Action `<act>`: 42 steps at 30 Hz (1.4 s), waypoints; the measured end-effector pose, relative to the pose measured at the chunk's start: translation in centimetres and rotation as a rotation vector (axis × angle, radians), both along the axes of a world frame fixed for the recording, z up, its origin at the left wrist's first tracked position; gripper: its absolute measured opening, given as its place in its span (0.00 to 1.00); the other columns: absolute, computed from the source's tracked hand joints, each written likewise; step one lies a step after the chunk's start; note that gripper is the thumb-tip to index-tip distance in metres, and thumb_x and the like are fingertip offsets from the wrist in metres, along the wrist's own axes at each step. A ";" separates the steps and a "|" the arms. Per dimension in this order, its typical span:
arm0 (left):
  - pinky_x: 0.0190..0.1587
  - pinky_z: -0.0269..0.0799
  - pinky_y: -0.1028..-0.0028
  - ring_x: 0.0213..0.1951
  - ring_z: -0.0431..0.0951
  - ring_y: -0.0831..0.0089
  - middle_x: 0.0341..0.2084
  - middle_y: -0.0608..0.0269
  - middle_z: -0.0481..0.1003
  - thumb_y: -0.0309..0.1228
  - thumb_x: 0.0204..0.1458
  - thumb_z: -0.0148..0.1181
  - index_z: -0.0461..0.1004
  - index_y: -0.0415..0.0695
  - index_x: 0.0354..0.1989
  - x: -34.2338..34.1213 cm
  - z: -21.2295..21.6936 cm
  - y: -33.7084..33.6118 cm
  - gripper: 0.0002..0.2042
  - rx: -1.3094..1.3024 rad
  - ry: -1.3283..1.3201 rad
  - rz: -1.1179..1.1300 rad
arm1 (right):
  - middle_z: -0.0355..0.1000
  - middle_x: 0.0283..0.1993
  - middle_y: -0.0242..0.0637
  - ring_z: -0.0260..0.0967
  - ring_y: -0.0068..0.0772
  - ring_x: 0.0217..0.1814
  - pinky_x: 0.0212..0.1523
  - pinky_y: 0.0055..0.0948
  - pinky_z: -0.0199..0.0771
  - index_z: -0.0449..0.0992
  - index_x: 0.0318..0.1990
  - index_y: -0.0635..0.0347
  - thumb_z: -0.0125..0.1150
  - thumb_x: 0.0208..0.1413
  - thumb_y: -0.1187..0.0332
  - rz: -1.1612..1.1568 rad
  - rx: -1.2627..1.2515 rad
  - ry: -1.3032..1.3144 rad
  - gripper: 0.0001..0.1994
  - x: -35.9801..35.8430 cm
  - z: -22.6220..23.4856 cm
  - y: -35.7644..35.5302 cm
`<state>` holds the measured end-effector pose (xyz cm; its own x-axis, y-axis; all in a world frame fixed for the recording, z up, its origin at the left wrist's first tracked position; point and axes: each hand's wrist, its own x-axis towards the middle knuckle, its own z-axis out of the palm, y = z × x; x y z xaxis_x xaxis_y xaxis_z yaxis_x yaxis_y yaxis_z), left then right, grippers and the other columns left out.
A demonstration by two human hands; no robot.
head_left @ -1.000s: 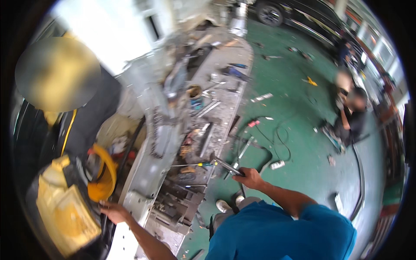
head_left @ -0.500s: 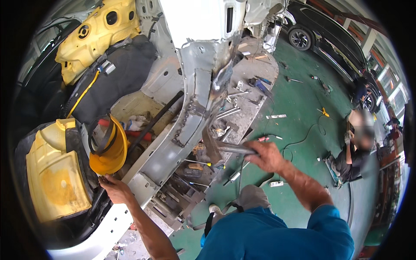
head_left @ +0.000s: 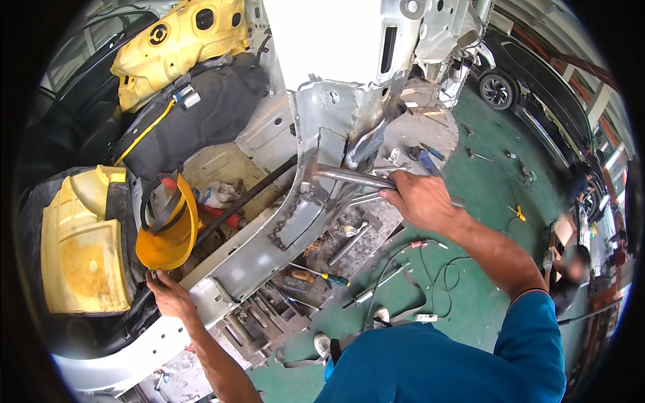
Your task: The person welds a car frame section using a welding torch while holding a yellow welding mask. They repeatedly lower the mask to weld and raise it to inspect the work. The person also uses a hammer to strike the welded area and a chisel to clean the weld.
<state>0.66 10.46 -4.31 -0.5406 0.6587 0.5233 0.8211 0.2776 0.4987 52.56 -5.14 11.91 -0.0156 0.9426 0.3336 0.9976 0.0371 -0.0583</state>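
Bare grey steel of a stripped car body [head_left: 349,80], cut open at the sill [head_left: 269,248], seen from above. Right hand [head_left: 420,198] closed tight around a long metal bar [head_left: 353,177], its tip pressed against the foot of the pillar beside a dark, scorched seam. Left hand [head_left: 168,295] resting on the sill's lower edge, fingers curled over it, just below a yellow face shield [head_left: 168,232]. Work judged partway: panel already removed and seam exposed, new section not yet fitted or welded. Yellow foam blocks [head_left: 80,248] inside the cabin. Green workshop floor [head_left: 484,195] strewn with screwdrivers [head_left: 322,275], cables and small tools. Dark parked car [head_left: 531,94] beyond; another person [head_left: 571,275] crouching at far right.
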 end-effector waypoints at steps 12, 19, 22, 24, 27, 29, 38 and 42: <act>0.29 0.77 0.56 0.32 0.85 0.49 0.36 0.49 0.84 0.56 0.68 0.44 0.72 0.52 0.62 0.1 -0.2 0.0 0.26 0.059 0.013 -0.022 | 0.75 0.30 0.46 0.75 0.53 0.27 0.26 0.49 0.74 0.72 0.38 0.62 0.60 0.64 0.53 0.028 0.004 0.016 0.18 -0.1 0.0 0.6; 0.29 0.78 0.57 0.32 0.85 0.50 0.36 0.50 0.84 0.54 0.68 0.45 0.72 0.52 0.62 0.1 -0.1 0.0 0.24 0.021 0.005 -0.011 | 0.74 0.30 0.46 0.74 0.54 0.27 0.27 0.50 0.73 0.72 0.39 0.63 0.60 0.63 0.52 0.008 0.053 -0.013 0.19 -0.2 0.3 0.7; 0.30 0.78 0.57 0.33 0.85 0.50 0.37 0.50 0.84 0.53 0.68 0.45 0.72 0.52 0.62 0.1 0.1 -0.1 0.24 0.028 -0.004 -0.017 | 0.74 0.30 0.46 0.74 0.54 0.27 0.27 0.50 0.73 0.72 0.38 0.62 0.60 0.63 0.52 0.061 -0.018 0.060 0.19 -0.5 0.0 0.6; 0.30 0.78 0.57 0.34 0.85 0.50 0.38 0.50 0.84 0.53 0.68 0.45 0.72 0.52 0.62 0.1 0.0 -0.2 0.24 0.029 -0.009 -0.022 | 0.74 0.30 0.45 0.74 0.54 0.27 0.27 0.51 0.73 0.72 0.38 0.62 0.60 0.64 0.52 0.110 0.052 0.036 0.19 -0.4 0.1 0.5; 0.30 0.78 0.57 0.34 0.85 0.50 0.39 0.50 0.84 0.53 0.68 0.45 0.72 0.52 0.62 0.0 -0.1 -0.1 0.24 0.026 -0.018 -0.026 | 0.75 0.29 0.45 0.74 0.54 0.27 0.27 0.51 0.73 0.72 0.38 0.62 0.60 0.64 0.52 -0.016 0.036 -0.007 0.19 -0.4 0.3 0.5; 0.30 0.78 0.57 0.34 0.85 0.49 0.39 0.49 0.84 0.53 0.68 0.45 0.72 0.52 0.62 -0.1 -0.1 0.0 0.24 0.035 -0.018 -0.024 | 0.75 0.29 0.46 0.74 0.55 0.27 0.27 0.51 0.73 0.71 0.38 0.62 0.60 0.64 0.52 0.014 -0.022 0.027 0.19 -0.5 0.3 0.3; 0.29 0.77 0.57 0.33 0.85 0.49 0.37 0.50 0.84 0.53 0.68 0.45 0.73 0.52 0.62 0.0 0.1 -0.2 0.24 0.041 -0.017 -0.025 | 0.74 0.28 0.48 0.74 0.57 0.28 0.29 0.52 0.71 0.72 0.38 0.62 0.59 0.65 0.52 0.029 -0.009 0.280 0.19 -1.5 -3.0 -2.3; 0.34 0.77 0.53 0.37 0.84 0.47 0.39 0.47 0.83 0.60 0.66 0.43 0.74 0.54 0.62 0.0 0.0 -0.2 0.28 0.045 -0.065 -0.036 | 0.73 0.27 0.49 0.74 0.58 0.29 0.30 0.53 0.71 0.74 0.40 0.61 0.58 0.65 0.50 -0.055 -0.133 0.442 0.19 -2.4 -6.8 -4.5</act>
<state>0.67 10.22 -4.32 -0.5508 0.6549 0.5174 0.7958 0.2252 0.5622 50.13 -9.61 5.14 0.1519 0.9732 0.1729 0.8763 -0.0517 -0.4789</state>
